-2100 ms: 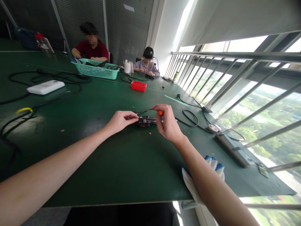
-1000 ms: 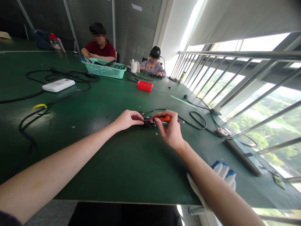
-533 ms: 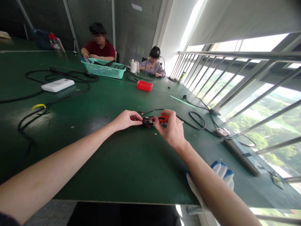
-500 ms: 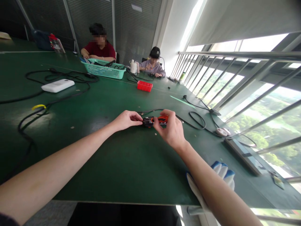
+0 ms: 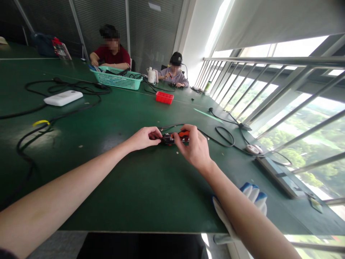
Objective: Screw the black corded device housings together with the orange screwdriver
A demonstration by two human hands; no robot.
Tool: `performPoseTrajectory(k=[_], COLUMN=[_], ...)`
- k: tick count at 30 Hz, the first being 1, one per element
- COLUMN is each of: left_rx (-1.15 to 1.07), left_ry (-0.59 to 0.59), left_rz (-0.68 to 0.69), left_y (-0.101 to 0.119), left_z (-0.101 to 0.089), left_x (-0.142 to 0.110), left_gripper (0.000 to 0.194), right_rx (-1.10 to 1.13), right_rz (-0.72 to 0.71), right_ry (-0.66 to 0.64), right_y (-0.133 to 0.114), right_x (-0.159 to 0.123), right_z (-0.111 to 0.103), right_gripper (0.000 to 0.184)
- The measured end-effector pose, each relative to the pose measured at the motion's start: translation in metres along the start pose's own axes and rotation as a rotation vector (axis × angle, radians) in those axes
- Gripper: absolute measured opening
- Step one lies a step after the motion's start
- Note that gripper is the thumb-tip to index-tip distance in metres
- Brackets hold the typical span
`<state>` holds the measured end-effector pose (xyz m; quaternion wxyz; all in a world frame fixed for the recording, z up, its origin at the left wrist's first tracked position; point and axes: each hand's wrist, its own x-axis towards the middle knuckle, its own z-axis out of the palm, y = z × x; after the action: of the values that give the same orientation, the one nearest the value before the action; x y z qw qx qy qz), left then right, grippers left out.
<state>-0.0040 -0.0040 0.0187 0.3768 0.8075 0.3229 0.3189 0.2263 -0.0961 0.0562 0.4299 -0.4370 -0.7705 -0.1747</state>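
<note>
On the green table, a small black device [image 5: 167, 139] with some orange-red on it lies between my two hands. My left hand [image 5: 147, 138] pinches its left end with thumb and fingertips. A screwdriver with an orange and black handle [image 5: 184, 134] is gripped in my right hand [image 5: 194, 146], close above the device's right part. My fingers cover much of the handle, and I cannot make out where its tip is. A thin dark cable [image 5: 172, 126] runs behind the hands. Tiny pale bits [image 5: 177, 153] are scattered around the device.
A red tray [image 5: 164, 98] and a mint-green basket [image 5: 118, 80] stand farther back. At left are a white box [image 5: 64, 98] and black cables [image 5: 20, 147]. White-blue gloves [image 5: 253, 196] lie beneath my right forearm. Two people sit opposite; a metal railing [image 5: 275, 63] borders the right side.
The view has shifted slightly. The orange handle has turned a little in my right hand, while both hands keep nearly the same places at the device.
</note>
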Motion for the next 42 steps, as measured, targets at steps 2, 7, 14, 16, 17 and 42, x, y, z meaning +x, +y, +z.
performPoseTrajectory(k=[2, 7, 14, 16, 17, 42], left_rx=[0.047, 0.182, 0.249, 0.238, 0.232, 0.245], left_ry=[0.014, 0.059, 0.069, 0.069, 0.067, 0.17], left_rz=[0.013, 0.052, -0.003, -0.018, -0.026, -0.137], left_y=[0.001, 0.001, 0.001, 0.003, 0.004, 0.009], left_z=[0.001, 0.004, 0.005, 0.006, 0.006, 0.021], left_x=[-0.001, -0.001, -0.001, 0.0, 0.0, 0.002], left_gripper=[0.023, 0.025, 0.024, 0.022, 0.02, 0.016], right_rx=[-0.018, -0.102, -0.115, -0.119, -0.13, -0.083], right_rz=[0.01, 0.106, 0.084, 0.053, 0.042, 0.202], right_ry=[0.073, 0.24, 0.179, 0.107, 0.072, 0.101], right_y=[0.005, 0.021, 0.025, 0.023, 0.022, 0.024], right_x=[0.001, 0.002, 0.006, 0.008, 0.009, 0.006], right_z=[-0.003, -0.012, -0.011, -0.011, -0.012, -0.005], right_gripper=[0.023, 0.018, 0.016, 0.013, 0.012, 0.026])
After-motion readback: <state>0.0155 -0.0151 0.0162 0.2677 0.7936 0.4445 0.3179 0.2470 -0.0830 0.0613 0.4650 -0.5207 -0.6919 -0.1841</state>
